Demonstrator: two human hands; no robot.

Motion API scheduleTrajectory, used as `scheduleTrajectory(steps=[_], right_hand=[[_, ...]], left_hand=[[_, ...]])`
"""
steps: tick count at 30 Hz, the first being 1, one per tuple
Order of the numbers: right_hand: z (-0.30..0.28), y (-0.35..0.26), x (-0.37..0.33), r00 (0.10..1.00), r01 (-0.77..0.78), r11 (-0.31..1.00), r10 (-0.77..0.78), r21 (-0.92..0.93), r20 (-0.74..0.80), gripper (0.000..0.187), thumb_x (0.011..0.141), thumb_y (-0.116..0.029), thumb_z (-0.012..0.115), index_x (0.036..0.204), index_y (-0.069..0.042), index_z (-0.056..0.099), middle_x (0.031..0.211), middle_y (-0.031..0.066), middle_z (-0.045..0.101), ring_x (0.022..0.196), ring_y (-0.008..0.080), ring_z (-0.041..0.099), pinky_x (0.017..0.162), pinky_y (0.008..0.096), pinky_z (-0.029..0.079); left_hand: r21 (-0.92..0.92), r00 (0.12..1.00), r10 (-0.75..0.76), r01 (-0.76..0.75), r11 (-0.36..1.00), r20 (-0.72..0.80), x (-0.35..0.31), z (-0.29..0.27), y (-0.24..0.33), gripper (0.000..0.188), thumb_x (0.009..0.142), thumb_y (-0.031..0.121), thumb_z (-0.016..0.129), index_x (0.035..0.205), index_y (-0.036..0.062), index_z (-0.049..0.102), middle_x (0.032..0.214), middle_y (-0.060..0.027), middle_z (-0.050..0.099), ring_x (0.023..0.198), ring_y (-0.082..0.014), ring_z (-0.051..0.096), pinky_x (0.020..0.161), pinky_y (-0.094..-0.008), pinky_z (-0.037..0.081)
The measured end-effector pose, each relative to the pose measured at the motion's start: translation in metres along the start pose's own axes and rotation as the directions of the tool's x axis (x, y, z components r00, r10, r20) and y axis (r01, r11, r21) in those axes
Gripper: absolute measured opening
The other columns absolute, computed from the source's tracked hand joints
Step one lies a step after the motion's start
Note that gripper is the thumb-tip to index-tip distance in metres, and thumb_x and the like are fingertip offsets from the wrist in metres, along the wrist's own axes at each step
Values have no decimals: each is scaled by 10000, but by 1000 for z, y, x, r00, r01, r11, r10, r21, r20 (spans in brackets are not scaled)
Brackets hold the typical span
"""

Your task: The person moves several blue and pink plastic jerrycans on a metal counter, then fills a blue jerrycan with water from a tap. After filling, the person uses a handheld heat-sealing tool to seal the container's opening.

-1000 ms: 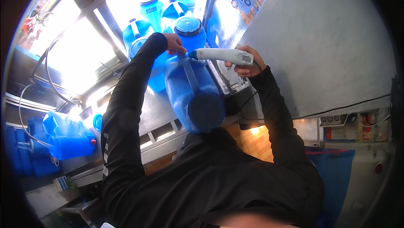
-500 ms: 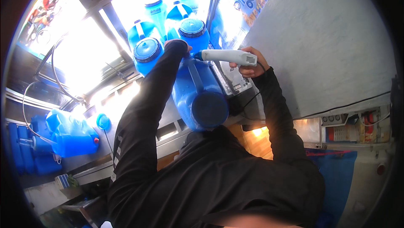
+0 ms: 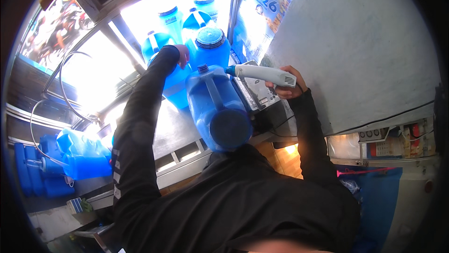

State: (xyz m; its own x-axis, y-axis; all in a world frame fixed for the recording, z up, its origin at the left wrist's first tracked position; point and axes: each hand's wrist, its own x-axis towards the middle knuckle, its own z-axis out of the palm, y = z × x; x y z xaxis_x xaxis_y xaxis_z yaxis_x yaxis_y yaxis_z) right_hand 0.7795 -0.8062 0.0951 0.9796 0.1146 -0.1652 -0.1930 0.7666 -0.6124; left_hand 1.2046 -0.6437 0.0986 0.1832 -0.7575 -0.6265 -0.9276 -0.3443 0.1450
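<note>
A white heat gun [image 3: 265, 75] with a blue nozzle is in my right hand [image 3: 291, 85], fingers wrapped round its grip end. Its nozzle points left at the small dark-capped neck of a blue water jug [image 3: 196, 92], a short gap away. This jug stands close to my chest, its dark round lid toward me and its handle running up to the neck. Up and left of the neck is my left hand [image 3: 183, 57], fingers hanging down with nothing visible in them. It is over a second blue jug [image 3: 175, 87], whose lid my arm mostly hides; contact is unclear.
More blue jugs [image 3: 211, 49] stand behind, against the bright window. A metal box [image 3: 255, 89] sits right of the near jug, by the grey wall [image 3: 355, 52]. At left, another blue container [image 3: 86, 155] lies near a looping hose [image 3: 61, 73]. A dark cable [image 3: 374, 123] runs along the wall.
My left hand has left the near jug's neck and moved left. The heat gun has shifted slightly right and down, away from the neck.
</note>
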Motion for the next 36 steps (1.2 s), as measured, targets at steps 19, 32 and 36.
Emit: scheduleTrajectory(steps=[19,32,36], right_hand=[[-8,66,-113,972,235,958,-230,164,-48,655,994,-422,376,1268,173,355,1030,242,493,394,162,467,325,266,392],[-24,123,-147,884,466,883,-462,-51,77,866,877,-379,669,1441,99,218,1237,263,395,612,215,633,391,247,473],[-8,143,-158,904,424,883,-428,-201,24,1099,798,-324,743,1605,-155,18,1305,260,453,670,264,678,422,309,516]], left_hand=[[-43,954,-210,224,974,213,22,-6,65,567,890,602,646,1025,51,644,873,-82,694,709,-166,642,660,-299,533],[-421,634,-99,-381,823,-767,-48,123,75,778,919,498,669,1510,76,389,1357,-218,570,1263,-306,562,1028,-432,458],[-575,468,-333,-666,476,-818,-132,220,166,919,886,447,731,1565,58,250,1483,-252,430,1380,-342,440,1122,-483,368]])
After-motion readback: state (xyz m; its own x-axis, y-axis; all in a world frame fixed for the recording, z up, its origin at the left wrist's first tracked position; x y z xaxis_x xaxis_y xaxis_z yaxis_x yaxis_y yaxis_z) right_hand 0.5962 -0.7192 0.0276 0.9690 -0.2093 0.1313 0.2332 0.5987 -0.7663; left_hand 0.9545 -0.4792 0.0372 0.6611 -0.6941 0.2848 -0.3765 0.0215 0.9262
